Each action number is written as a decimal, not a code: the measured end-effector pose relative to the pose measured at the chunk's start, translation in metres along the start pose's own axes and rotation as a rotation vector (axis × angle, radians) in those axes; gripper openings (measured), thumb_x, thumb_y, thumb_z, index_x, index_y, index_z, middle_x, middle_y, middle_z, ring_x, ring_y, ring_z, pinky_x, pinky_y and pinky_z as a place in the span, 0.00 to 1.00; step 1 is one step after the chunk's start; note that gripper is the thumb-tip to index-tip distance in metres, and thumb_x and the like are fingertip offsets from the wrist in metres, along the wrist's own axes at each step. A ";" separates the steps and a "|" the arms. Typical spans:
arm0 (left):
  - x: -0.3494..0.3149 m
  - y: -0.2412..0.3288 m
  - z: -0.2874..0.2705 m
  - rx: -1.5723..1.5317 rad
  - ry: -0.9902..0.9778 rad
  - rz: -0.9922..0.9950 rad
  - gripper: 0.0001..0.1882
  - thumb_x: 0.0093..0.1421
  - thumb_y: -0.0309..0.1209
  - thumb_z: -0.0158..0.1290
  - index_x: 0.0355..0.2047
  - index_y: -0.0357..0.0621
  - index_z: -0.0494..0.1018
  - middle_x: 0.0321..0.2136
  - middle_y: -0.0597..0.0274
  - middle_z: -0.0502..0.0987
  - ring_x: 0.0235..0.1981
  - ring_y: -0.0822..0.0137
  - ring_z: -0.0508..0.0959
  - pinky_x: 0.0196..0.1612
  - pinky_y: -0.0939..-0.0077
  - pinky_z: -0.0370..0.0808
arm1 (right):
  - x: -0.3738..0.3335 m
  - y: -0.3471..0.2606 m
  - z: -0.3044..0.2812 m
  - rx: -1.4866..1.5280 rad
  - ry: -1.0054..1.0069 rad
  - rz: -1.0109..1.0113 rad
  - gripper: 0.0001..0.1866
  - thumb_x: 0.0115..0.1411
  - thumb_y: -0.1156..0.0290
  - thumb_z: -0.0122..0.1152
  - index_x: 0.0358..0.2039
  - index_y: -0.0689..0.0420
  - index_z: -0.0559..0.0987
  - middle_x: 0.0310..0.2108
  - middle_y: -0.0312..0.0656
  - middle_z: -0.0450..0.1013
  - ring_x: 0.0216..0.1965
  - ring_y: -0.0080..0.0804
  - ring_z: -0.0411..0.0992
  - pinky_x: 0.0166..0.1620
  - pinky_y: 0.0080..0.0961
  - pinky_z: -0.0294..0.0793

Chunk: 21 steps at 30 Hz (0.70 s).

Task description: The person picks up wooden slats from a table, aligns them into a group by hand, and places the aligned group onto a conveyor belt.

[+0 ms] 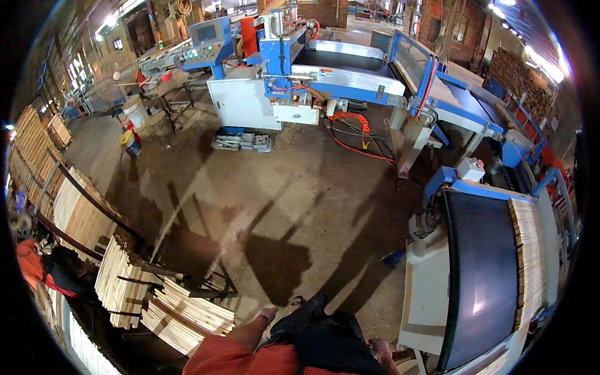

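Shadowed floor [331, 175] lies beyond both hands [269, 313] [379, 349], their fingers indistinct.

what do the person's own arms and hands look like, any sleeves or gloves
An orange-red sleeve stops short of the left hand, leaving some forearm bare. Neither that hand nor the right hand wears a glove. Small markings are too blurred to tell.

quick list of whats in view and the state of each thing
Left hand, lowered, grip unclear
Right hand, lowered, grip unclear
Left-side wooden strips, stacked
Right-side wooden strips, lined up in a row
Orange hose, coiled
Control screen, on or off unclear
Ceiling light, lit
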<state>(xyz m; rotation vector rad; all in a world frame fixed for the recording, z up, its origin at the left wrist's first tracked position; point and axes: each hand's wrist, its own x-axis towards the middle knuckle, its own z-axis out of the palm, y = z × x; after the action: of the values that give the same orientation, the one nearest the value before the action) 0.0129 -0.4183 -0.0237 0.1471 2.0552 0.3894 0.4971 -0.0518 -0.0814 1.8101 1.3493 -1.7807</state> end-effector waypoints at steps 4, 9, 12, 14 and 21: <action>0.038 -0.019 0.005 0.102 0.095 0.096 0.38 0.74 0.60 0.43 0.67 0.42 0.74 0.62 0.39 0.78 0.59 0.43 0.81 0.63 0.51 0.75 | -0.040 -0.017 0.014 -0.698 -0.115 -0.582 0.18 0.64 0.54 0.59 0.42 0.55 0.84 0.44 0.49 0.83 0.51 0.51 0.80 0.50 0.40 0.79; 0.004 0.043 0.002 -0.176 0.084 -0.168 0.40 0.71 0.63 0.46 0.65 0.40 0.75 0.60 0.37 0.80 0.59 0.46 0.81 0.60 0.56 0.77 | -0.053 0.004 0.008 -0.777 -0.066 -0.695 0.22 0.62 0.49 0.60 0.44 0.54 0.85 0.46 0.51 0.82 0.52 0.53 0.79 0.53 0.40 0.78; 0.035 0.006 0.011 -0.009 0.088 0.011 0.41 0.70 0.63 0.48 0.65 0.39 0.75 0.59 0.38 0.80 0.58 0.46 0.82 0.59 0.56 0.78 | -0.038 0.002 0.018 -0.707 -0.101 -0.706 0.23 0.62 0.49 0.61 0.47 0.54 0.85 0.47 0.51 0.82 0.53 0.52 0.79 0.55 0.40 0.77; 0.056 -0.007 0.017 0.082 0.092 0.135 0.41 0.69 0.63 0.48 0.65 0.39 0.75 0.58 0.38 0.80 0.57 0.46 0.82 0.59 0.56 0.79 | -0.025 0.004 0.019 -0.670 -0.113 -0.731 0.24 0.61 0.50 0.61 0.48 0.54 0.85 0.48 0.51 0.82 0.54 0.52 0.79 0.56 0.40 0.77; 0.042 0.003 0.012 0.245 0.133 0.340 0.38 0.71 0.61 0.46 0.61 0.40 0.78 0.55 0.38 0.82 0.55 0.48 0.84 0.54 0.53 0.80 | 0.060 0.076 0.001 -0.275 -0.302 -0.858 0.26 0.60 0.51 0.62 0.52 0.53 0.85 0.51 0.50 0.83 0.57 0.51 0.79 0.60 0.39 0.77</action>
<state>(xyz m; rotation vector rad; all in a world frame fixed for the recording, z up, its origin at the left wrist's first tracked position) 0.0021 -0.4017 -0.0630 0.6403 2.2073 0.3601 0.5417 -0.0684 -0.1662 0.7963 2.2824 -1.9605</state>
